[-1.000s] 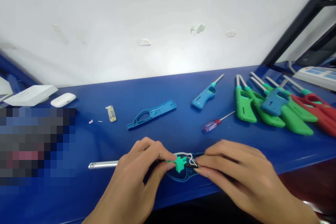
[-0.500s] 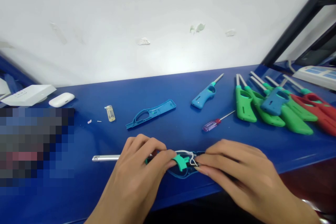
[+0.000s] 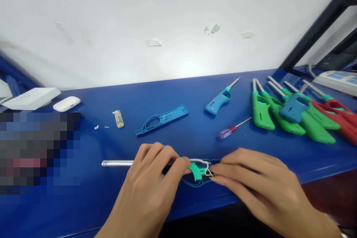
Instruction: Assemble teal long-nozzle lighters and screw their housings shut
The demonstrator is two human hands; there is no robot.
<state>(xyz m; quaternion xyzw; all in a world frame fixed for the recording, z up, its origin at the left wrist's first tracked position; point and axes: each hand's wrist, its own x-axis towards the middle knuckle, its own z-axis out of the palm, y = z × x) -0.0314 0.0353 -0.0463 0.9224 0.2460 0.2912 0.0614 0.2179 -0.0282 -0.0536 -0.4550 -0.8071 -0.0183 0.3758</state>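
An opened blue lighter body [image 3: 192, 183] lies near the table's front edge, its metal nozzle [image 3: 117, 163] pointing left. My left hand [image 3: 156, 174] is closed over its front part, thumb and fingertips at the green trigger [image 3: 196, 171]. White wire [image 3: 206, 167] loops beside the trigger. From the right, my right hand [image 3: 251, 182] pinches at the wire and a small dark part inside the handle, which its fingers mostly hide. The other blue shell half [image 3: 163, 119] lies inner side up behind my hands.
A purple-handled screwdriver [image 3: 227, 132] and a whole blue lighter [image 3: 218, 102] lie behind my right hand. Several lighters [image 3: 263, 113] are piled at right. A clear fuel tank [image 3: 118, 119], tiny scraps, a white case [image 3: 67, 103] and a white box [image 3: 32, 97] are at left.
The whole view has shifted slightly. The green trigger sits a little differently in the shell, and both hands keep their hold at nearly the same places.
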